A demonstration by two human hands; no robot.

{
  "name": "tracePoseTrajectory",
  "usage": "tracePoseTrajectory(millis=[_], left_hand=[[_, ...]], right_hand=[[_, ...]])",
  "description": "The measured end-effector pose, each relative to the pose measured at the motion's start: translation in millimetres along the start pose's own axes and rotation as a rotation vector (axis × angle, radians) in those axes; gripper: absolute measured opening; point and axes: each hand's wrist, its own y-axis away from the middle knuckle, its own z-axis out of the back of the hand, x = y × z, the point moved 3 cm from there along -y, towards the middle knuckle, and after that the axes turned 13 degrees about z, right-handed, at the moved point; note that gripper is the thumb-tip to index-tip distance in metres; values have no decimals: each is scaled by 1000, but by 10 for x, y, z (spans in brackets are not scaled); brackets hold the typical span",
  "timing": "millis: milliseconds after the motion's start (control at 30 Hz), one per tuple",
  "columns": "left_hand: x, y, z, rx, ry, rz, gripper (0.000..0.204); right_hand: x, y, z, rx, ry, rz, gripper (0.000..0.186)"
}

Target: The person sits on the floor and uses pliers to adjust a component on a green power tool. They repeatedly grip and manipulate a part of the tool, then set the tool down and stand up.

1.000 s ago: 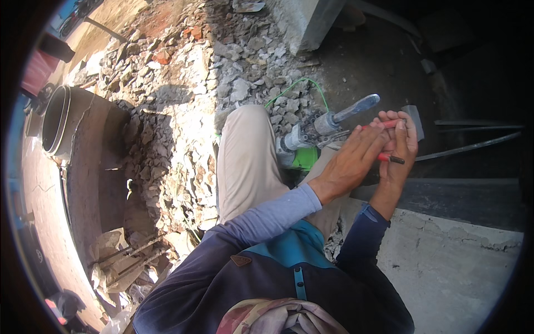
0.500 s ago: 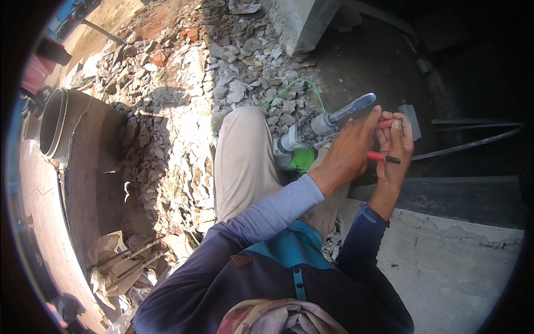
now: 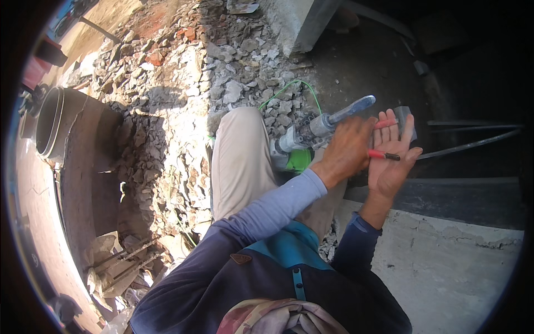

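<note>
My left hand (image 3: 347,145) is closed around a thing with two red, rod-like parts that stick out to its right; the lower red rod (image 3: 382,155) has a dark tip. My right hand (image 3: 392,164) is open beside it, palm up and fingers stretched, behind the two red rods. What joins the rods is hidden in my left fist. Just left of my left hand, a demolition hammer (image 3: 303,135) with a grey body, a green part and a metal chisel bit (image 3: 351,109) leans across my legs.
Broken concrete and brick rubble (image 3: 167,122) covers the ground ahead and to the left. A round container (image 3: 53,122) stands at the far left. A concrete pillar (image 3: 297,25) rises ahead. A concrete slab (image 3: 434,261) lies at right, near metal bars (image 3: 473,143). A green cord (image 3: 289,86) crosses the rubble.
My right hand has let go of the red rods; its fingers have uncurled and its palm has turned up. My left hand keeps its hold, its index finger now bent in.
</note>
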Motion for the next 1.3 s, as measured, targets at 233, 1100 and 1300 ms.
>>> tracePoseTrajectory(millis=[233,1100,1300], left_hand=[[11,2,-3,-22,26,-40,67],[87,-92,118,31,123,44,42],[64,-70,121,77,125,57,37]], right_hand=[[-53,-44,-142,-197,315,-32,74],[-86,-169,-352,-221,283,3,58],[-80,-126,-307,-261,277,5,48]])
